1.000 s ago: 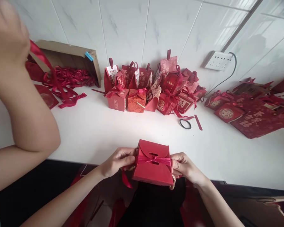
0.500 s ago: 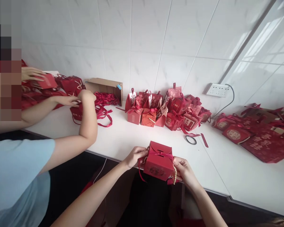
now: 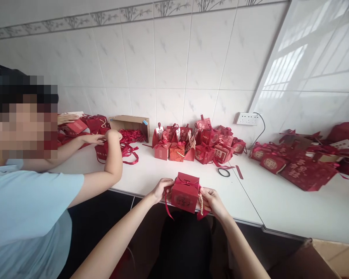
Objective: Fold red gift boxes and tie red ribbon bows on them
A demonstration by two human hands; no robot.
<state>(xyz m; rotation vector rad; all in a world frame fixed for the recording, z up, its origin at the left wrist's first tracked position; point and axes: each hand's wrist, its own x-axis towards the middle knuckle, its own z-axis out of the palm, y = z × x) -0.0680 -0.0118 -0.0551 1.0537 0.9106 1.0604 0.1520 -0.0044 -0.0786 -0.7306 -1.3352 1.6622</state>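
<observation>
A red gift box [image 3: 185,197] with a printed front is held at the table's front edge, above my lap. Across its top runs a dark pink ribbon [image 3: 189,183], and ribbon ends dangle at both sides. My left hand [image 3: 162,190] is closed on the box's left side, fingers pinched at the ribbon and cord there. On the opposite side my right hand [image 3: 213,200] pinches around the box's edge, beside a cream twisted cord [image 3: 201,204]. The fingertips of both hands are partly hidden.
Finished-looking red boxes [image 3: 178,151] stand in a cluster by the wall. A black ring [image 3: 223,172] lies nearby. Red bags and boxes [image 3: 306,172] fill the right. At left, a co-worker's arm [image 3: 113,159] reaches over the table near a carton [image 3: 129,123] of red ribbons.
My view has tilted up and turned slightly, showing more wall and more of the right-hand pile. Both hands keep hold of the gift box, which looks little changed.
</observation>
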